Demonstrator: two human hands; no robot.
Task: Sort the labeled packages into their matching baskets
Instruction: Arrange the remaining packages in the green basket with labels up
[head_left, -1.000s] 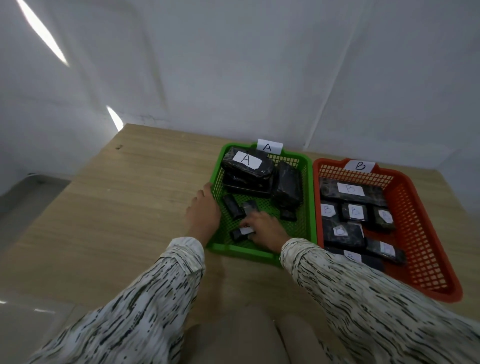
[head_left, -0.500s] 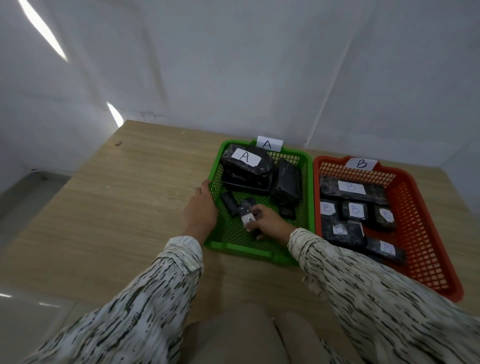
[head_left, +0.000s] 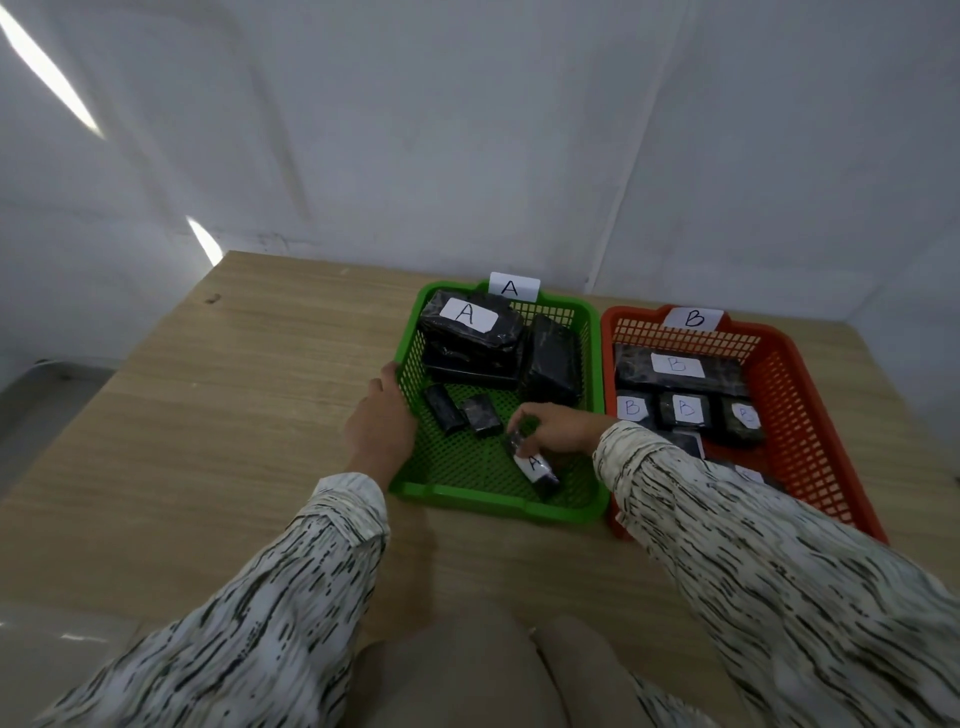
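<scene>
A green basket (head_left: 498, 506) tagged A sits beside an orange basket (head_left: 810, 457) tagged B on the wooden table. My right hand (head_left: 558, 428) is inside the green basket, fingers closed on the upper end of a small black package labeled A (head_left: 535, 465) lying near the front right corner. My left hand (head_left: 379, 426) rests against the green basket's left wall, gripping its rim. A large black package labeled A (head_left: 470, 332) lies at the back of the green basket, with two small black packages (head_left: 462, 413) in the middle. Several B-labeled packages (head_left: 678, 366) fill the orange basket.
The wooden table (head_left: 208, 415) stretches bare to the left and front of the baskets. White walls stand close behind. My sleeves cover the near table edge and part of the orange basket's front.
My right hand has carried the small A-labeled package from the basket's middle toward its front right corner. The left hand has stayed on the left wall of the green basket.
</scene>
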